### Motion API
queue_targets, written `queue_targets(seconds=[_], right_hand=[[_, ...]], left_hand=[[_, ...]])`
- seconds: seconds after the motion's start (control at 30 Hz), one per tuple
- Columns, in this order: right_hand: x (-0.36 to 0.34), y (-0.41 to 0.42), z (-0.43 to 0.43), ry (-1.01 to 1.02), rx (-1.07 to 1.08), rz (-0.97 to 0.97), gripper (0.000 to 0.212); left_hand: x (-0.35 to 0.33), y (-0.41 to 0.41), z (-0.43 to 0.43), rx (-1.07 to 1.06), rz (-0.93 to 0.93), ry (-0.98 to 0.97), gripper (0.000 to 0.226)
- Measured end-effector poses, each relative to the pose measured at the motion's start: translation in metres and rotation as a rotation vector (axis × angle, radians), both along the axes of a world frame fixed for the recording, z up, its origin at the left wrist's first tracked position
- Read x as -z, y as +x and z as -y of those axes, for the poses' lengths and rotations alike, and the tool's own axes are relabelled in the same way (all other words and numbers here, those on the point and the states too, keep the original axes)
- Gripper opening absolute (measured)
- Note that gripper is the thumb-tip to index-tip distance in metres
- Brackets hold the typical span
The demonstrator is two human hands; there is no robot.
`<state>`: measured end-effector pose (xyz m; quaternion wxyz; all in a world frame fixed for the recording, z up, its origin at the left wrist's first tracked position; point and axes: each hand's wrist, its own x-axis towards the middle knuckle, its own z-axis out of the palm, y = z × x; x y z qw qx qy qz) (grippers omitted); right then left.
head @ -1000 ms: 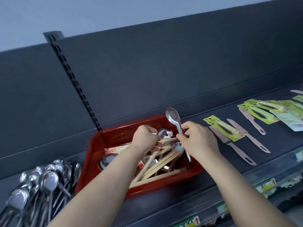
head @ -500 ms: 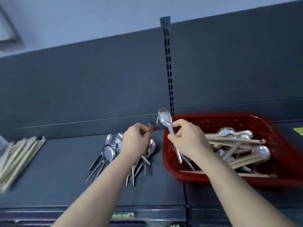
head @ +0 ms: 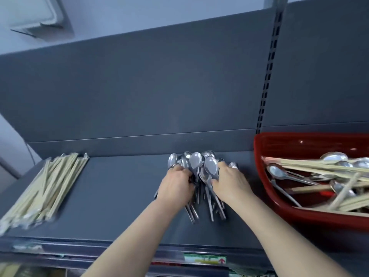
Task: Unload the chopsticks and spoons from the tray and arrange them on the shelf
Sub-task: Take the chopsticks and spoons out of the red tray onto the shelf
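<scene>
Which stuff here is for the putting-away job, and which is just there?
For the job: red tray, tray spoons, tray chopsticks, spoon pile, chopstick pile, shelf.
Just there: price label, slotted post, wall fixture.

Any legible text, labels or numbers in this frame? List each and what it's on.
None legible.
Too blurred to read: the shelf-edge label, green and white with a red arrow.
Also unreadable: the second shelf-edge label at left, motion-blurred.
No visible markings: red tray, spoon pile, chopsticks.
</scene>
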<state>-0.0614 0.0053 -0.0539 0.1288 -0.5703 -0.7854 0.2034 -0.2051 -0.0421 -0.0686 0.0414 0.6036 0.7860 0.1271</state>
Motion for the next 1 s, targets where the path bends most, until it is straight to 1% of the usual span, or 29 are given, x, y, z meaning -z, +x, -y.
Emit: queue_targets(seconds=[0.07, 0.17, 0.2, 0.33, 0.47, 0.63, 0.77, 0.93, 1.0], right_hand=[[0.002, -0.006, 0.001, 0.012, -0.008, 0.059, 0.029], [-0.001, -0.01, 0.002, 0.104, -0.025, 0.12, 0.014], [-0.003, -0.01, 0.002, 0.148, -0.025, 0.128, 0.014], [-0.013, 0.002, 0.001, 0.319, -0.018, 0.196, 0.027], [-0.02, 0.03, -0.002, 0.43, -0.01, 0.257, 0.028], [-0.023, 0.089, -0.01, 0.443, 0.092, 0.269, 0.025], [-0.022, 0.156, -0.019, 0.378, 0.204, 0.269, 0.026], [-0.024, 0.244, -0.029, 0.261, 0.33, 0.276, 0.018], [-0.025, 0.273, -0.035, 0.22, 0.362, 0.274, 0.021]], left_hand=[[0.001, -0.002, 0.0, 0.037, -0.001, -0.036, 0.027], [-0.004, -0.006, -0.001, 0.047, 0.024, -0.023, 0.025], [-0.006, -0.007, -0.002, 0.048, 0.032, -0.001, 0.024], [-0.019, 0.002, -0.009, 0.077, 0.045, 0.078, 0.024], [-0.033, 0.028, -0.021, 0.157, 0.032, 0.149, 0.024], [-0.045, 0.089, -0.046, 0.24, 0.111, 0.19, 0.02], [-0.051, 0.155, -0.065, 0.337, 0.17, 0.186, 0.018], [-0.043, 0.227, -0.083, 0.428, 0.08, 0.044, 0.017], [-0.039, 0.248, -0.09, 0.423, 0.015, -0.033, 0.015]])
